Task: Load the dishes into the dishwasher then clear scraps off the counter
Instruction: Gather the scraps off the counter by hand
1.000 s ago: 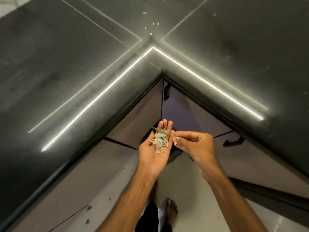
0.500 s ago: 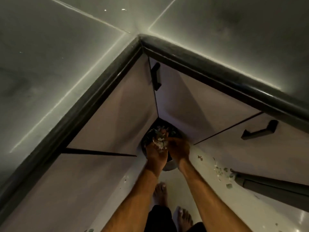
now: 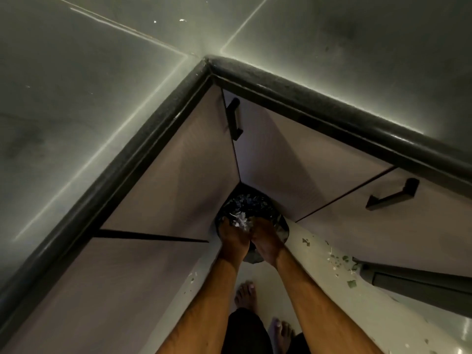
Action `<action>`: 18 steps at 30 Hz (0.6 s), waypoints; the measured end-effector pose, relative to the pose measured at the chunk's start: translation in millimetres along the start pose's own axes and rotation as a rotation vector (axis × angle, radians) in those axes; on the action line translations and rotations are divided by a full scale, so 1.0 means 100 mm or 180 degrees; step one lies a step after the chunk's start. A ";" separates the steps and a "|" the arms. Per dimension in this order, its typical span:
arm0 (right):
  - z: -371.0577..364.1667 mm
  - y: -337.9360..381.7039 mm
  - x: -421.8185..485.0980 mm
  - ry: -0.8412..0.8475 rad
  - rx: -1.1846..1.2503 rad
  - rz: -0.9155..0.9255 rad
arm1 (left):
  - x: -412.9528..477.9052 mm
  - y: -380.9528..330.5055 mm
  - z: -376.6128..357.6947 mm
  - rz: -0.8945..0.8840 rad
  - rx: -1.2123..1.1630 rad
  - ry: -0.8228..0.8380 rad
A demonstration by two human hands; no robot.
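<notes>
Both hands are held low over a round bin [image 3: 255, 199] lined with a black bag, standing on the floor in the corner under the counter. My left hand [image 3: 233, 237] is tilted over the bin's rim, with a small heap of pale and green scraps [image 3: 241, 222] at its fingertips. My right hand [image 3: 265, 240] is pressed against the left, its fingers reaching into the same scraps. The fingers of both hands are partly hidden by the scraps and by the bin's dark inside.
The dark stone counter [image 3: 89, 85] wraps the corner above. Below it are pale cabinet doors with black handles [image 3: 235, 118] [image 3: 393, 195]. Loose scraps [image 3: 339, 261] lie on the light floor at right, beside a dark low panel [image 3: 421, 284]. My bare feet [image 3: 245, 295] stand just behind the bin.
The view dropped from the countertop to the floor corner. Both hands went down with the scraps from waist height to the bin, and the left hand tipped over it.
</notes>
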State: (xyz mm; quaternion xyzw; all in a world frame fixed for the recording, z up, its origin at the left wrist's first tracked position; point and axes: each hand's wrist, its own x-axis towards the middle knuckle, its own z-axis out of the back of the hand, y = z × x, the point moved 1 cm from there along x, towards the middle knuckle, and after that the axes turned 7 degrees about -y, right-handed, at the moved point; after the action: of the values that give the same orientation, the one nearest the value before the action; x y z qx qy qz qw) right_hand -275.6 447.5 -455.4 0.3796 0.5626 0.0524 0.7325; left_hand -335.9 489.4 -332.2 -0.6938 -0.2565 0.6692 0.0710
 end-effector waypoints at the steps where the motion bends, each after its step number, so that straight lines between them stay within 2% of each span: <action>1: 0.01 0.06 -0.06 -0.0013 0.0128 -0.0049 | -0.05 -0.02 0.02 -0.0134 -0.0046 -0.0049; 5: 0.06 0.68 -0.88 -0.0193 0.0684 -0.0405 | -0.31 -0.12 0.04 -0.0351 -0.0026 -0.0298; 8: 0.15 0.94 -1.35 -0.0430 0.0890 -0.0479 | -0.62 -0.23 -0.02 0.0009 -0.0293 -0.0067; 11: 0.26 1.17 -1.66 -0.0678 0.0375 0.0035 | -1.06 -0.45 -0.06 -0.0132 0.0075 -0.0061; 12: 0.29 1.27 -1.74 -0.0649 0.0443 0.0201 | -1.25 -0.54 -0.09 -0.0202 0.0247 0.0037; 18: 0.40 2.48 -3.04 -0.0274 0.0392 0.1342 | -2.54 -1.31 -0.14 -0.1132 0.0910 0.0958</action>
State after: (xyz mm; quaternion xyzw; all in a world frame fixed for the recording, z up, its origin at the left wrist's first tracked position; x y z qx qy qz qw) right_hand -263.9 449.6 -61.7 0.5348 0.4411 0.1536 0.7041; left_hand -349.9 490.8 -46.0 -0.7124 -0.2638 0.5650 0.3219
